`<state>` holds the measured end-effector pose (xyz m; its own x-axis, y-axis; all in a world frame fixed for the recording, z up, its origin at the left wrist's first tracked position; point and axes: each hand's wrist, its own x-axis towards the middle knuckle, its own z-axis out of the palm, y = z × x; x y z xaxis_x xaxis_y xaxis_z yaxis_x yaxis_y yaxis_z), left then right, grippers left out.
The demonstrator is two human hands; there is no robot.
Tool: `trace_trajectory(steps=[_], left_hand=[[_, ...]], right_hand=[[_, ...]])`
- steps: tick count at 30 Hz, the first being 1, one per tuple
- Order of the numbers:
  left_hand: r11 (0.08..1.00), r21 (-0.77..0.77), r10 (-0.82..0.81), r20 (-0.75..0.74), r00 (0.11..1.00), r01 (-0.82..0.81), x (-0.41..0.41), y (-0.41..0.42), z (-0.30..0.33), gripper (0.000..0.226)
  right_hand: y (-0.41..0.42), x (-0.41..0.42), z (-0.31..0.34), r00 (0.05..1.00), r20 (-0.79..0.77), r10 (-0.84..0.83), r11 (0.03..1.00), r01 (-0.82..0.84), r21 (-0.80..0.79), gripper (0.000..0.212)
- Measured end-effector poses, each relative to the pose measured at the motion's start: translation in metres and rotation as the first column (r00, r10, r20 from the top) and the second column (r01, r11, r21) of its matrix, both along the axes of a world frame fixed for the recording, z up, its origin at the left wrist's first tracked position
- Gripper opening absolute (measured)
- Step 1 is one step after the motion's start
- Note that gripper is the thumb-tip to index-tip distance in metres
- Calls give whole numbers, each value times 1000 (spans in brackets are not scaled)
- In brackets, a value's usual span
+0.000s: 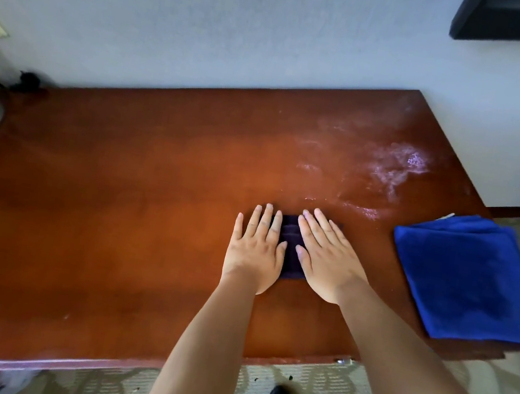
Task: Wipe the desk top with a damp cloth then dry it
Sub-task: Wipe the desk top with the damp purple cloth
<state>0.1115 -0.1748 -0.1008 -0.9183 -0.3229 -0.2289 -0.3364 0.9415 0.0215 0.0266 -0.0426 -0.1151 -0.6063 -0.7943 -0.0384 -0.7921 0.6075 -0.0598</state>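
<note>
Head: dark cloth (291, 246) under flat fingers (310, 227).

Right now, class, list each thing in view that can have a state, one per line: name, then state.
Left hand: open, flat on dark cloth.
Right hand: open, flat on dark cloth.
Dark cloth: folded, pressed to desk.
Blue cloth: folded, lying untouched at desk's right end.
Desk top: wet streaks at far right.

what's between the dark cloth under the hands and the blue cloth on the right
In the head view, only bare desk top lies between the dark cloth and the blue cloth, with wet streaks just beyond.
</note>
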Motion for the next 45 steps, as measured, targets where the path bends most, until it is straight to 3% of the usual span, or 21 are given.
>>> trace_trajectory(steps=[5,11,14,18,34,37,45], left_hand=[[999,23,-35,7,999,35,35,24,1,58],[995,-17,-94,23,995,94,51,35,3,58],[993,-33,-115,6,993,115,40,28,2,62],[996,-35,-88,-29,996,87,11,14,-1,61],[999,-48,15,-55,998,-18,-140,-75,-6,57],[999,-49,16,-53,998,-18,-150,-81,-4,57],[998,-52,19,-7,1000,-19,-126,-71,0,58]], right_hand=[[28,42,0,999,32,-42,999,42,13,98],[44,64,0,996,45,-72,997,71,23,85],[39,53,4,995,54,-85,996,83,38,77],[26,23,4,996,70,-55,998,54,19,93],[-75,-134,5,1000,5,13,1000,-13,7,72],[-83,-148,8,1000,9,26,999,-27,27,57],[-72,-127,11,999,30,11,997,-13,74,65]])
